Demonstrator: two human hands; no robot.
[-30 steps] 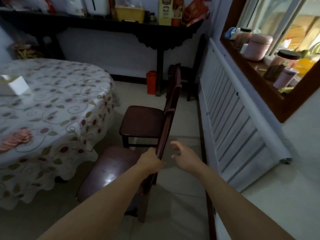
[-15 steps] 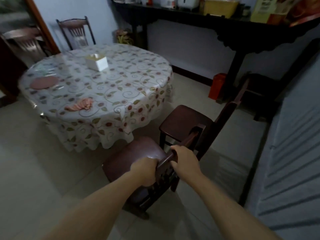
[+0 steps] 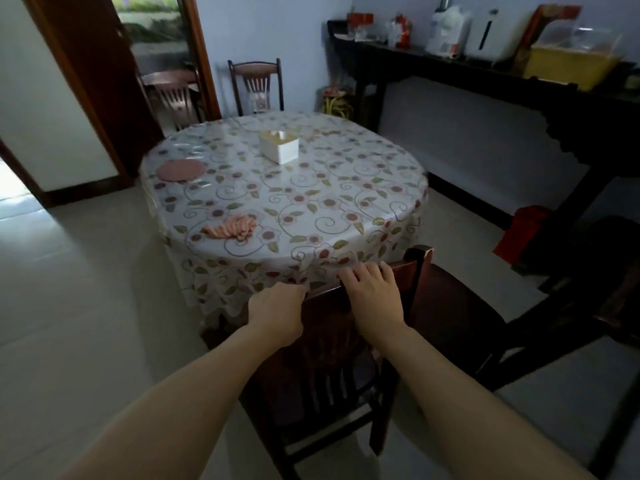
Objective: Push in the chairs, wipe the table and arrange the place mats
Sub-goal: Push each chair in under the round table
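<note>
A dark wooden chair (image 3: 332, 368) stands right in front of me, its back rail against the hanging edge of the flowered cloth on the round table (image 3: 329, 209). My left hand (image 3: 277, 308) grips the left end of the top rail. My right hand (image 3: 372, 289) lies over the rail's right part, fingers curled on it. On the table lie a round pink place mat (image 3: 179, 170) at the far left, a crumpled pink cloth (image 3: 232, 227) near the front edge, and a white box (image 3: 279, 146) in the middle. A second dark chair (image 3: 460, 317) stands to my right, pulled out.
Another chair (image 3: 256, 84) stands at the table's far side and one more (image 3: 173, 93) by the doorway. A long dark console table (image 3: 519, 88) loaded with items runs along the right wall, a red container (image 3: 519, 233) under it. Pale tiled floor lies open to the left.
The chair has moved in toward the table, its seat now under the cloth. My view has swung to face the table, and both hands stay on the top rail.
</note>
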